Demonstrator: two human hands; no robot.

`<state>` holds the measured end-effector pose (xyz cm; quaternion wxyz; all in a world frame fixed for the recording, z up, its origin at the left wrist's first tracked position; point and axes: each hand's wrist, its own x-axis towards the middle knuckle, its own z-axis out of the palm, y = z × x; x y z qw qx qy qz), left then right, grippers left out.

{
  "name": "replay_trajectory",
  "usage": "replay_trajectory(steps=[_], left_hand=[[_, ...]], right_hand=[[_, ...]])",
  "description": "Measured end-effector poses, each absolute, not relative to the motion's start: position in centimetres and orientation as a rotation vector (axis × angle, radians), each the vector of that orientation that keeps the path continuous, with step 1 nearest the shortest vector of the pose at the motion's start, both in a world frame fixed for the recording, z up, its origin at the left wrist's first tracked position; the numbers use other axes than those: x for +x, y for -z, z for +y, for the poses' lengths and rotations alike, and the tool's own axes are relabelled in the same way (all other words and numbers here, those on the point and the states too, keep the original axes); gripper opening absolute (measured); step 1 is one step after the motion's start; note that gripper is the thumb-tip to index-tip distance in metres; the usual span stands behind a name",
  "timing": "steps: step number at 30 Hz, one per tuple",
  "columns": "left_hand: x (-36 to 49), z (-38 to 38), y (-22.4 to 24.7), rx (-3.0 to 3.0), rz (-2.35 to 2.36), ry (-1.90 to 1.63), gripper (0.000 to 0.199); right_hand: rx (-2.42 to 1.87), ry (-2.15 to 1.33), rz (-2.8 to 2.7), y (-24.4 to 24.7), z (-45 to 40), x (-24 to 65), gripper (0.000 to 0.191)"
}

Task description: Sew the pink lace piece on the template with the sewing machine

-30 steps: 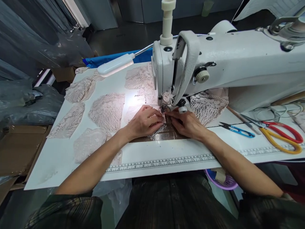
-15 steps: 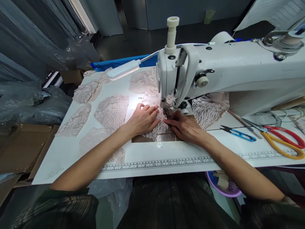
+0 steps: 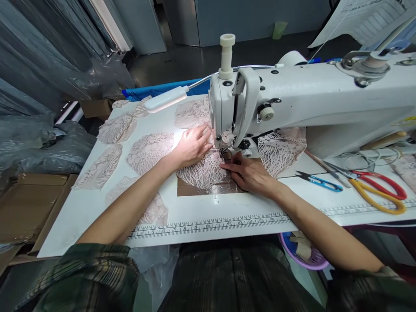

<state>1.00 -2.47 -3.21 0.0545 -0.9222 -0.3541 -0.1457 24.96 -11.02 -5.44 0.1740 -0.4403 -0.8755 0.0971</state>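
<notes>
Pale pink lace (image 3: 204, 171) lies under the head of a white sewing machine (image 3: 221, 104), over a brown metallic plate (image 3: 195, 189). My left hand (image 3: 193, 145) rests on the lace left of the needle area, palm down, its fingers somewhat spread. Just right of the needle, my right hand (image 3: 248, 173) touches the lace edge with its extended index finger; the other fingers are curled, and what they may hold is hidden. A small lamp (image 3: 167, 99) shines on the work from the left.
More lace pieces (image 3: 151, 151) lie on the left of the white table (image 3: 81, 216). Blue snips (image 3: 320, 181) and scissors with red and yellow handles (image 3: 378, 197) lie at the right. A ruler strip (image 3: 211, 226) runs along the front edge. Below hangs a purple basket (image 3: 313, 262).
My left hand has moved up and away from the front of the lace, uncovering more of it. The lace is spread wider to the left. The whole view has shifted slightly.
</notes>
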Motion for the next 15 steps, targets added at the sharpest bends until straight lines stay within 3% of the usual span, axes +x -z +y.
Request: replay_trajectory(steps=[7, 15], left_hand=[[2.3, -8.0, 2.8, -3.133, -0.822, 0.676, 0.022], [2.6, -8.4, 3.8, -3.024, -0.857, 0.656, 0.018]], right_hand=[[-1.244, -0.469, -2.295, 5.0, -10.6, 25.3, 0.038], [-1.218, -0.539, -2.069, 4.7, -10.1, 25.5, 0.025]])
